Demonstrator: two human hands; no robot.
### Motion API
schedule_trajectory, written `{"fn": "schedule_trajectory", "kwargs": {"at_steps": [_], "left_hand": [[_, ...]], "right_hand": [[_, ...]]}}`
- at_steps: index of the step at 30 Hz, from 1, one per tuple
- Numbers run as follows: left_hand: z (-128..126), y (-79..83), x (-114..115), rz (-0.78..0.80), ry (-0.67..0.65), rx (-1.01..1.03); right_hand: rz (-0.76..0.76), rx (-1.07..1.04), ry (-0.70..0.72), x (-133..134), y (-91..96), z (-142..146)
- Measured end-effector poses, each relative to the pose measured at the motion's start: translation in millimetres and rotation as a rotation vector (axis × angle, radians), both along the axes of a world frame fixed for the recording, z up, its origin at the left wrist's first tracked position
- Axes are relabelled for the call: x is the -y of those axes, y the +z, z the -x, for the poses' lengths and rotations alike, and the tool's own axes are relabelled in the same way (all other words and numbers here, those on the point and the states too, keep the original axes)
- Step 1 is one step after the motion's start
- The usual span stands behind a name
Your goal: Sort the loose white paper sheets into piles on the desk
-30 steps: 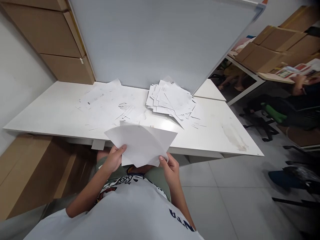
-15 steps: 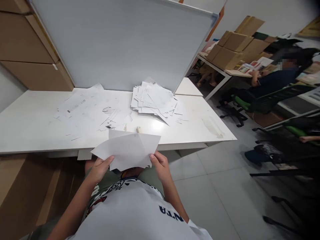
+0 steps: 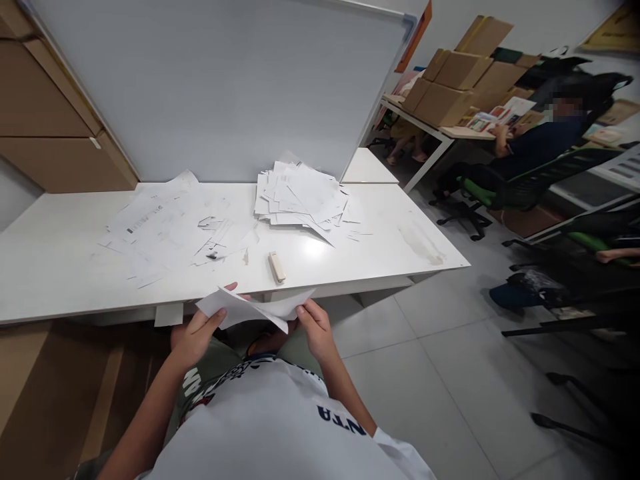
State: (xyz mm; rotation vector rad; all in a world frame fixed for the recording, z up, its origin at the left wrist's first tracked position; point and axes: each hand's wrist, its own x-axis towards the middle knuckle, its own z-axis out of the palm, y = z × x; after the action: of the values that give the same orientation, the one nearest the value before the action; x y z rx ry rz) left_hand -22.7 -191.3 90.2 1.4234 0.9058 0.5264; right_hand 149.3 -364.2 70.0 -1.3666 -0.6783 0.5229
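My left hand [image 3: 197, 339] and my right hand [image 3: 315, 330] both grip a few loosely bent sheets of white paper [image 3: 250, 308] just below the near table edge. The sheets sag and show almost edge-on. On the white table [image 3: 385, 257] lies a heaped pile of white papers [image 3: 300, 197]. To its left are spread printed sheets [image 3: 155, 230] and torn paper scraps [image 3: 217, 237]. A small cream-coloured block [image 3: 277, 267] lies closest to my hands, a little beyond the sheets.
A large whiteboard [image 3: 200, 87] stands upright along the table's far side, with wooden cabinets [image 3: 45, 100] at the left. Cardboard boxes [image 3: 443, 90] sit on another table at the back right. A seated person [image 3: 540, 140] works there, with office chairs and a tiled floor nearby.
The sheets have tipped flatter and dropped lower, closer to my body. The cream-coloured block now shows fully. The view has swung slightly, shifting the table and room.
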Motion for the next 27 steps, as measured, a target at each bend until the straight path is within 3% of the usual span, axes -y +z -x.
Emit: {"fn": "schedule_trajectory", "kwargs": {"at_steps": [3,6,12,17,20,27], "left_hand": [[-1.4,6.7,-2.4,-0.063,-0.059,-0.056],[1.8,-0.6,-8.7,-0.13,-0.035,-0.098],[-4.6,-18.7,-8.3,-0.111,0.056,-0.039],[-19.3,-16.9,-2.4,-0.165,0.164,0.0],[-20.8,-16.1,-3.2,-0.212,0.186,-0.049],[-10.8,-34.3,-6.1,0.014,0.088,-0.015]], "right_hand": [[0.015,-0.007,0.015,-3.5,1.1,-1.3],[0.038,-0.014,0.04,-5.2,4.0,-4.3],[0.073,-0.055,0.134,-11.0,4.4,-2.4],[0.017,-0.142,0.12,-16.3,-4.9,4.7],[0.003,-0.075,0.13,-15.9,-6.5,4.3],[0.07,0.055,0.215,-12.2,-5.5,-5.7]]}}
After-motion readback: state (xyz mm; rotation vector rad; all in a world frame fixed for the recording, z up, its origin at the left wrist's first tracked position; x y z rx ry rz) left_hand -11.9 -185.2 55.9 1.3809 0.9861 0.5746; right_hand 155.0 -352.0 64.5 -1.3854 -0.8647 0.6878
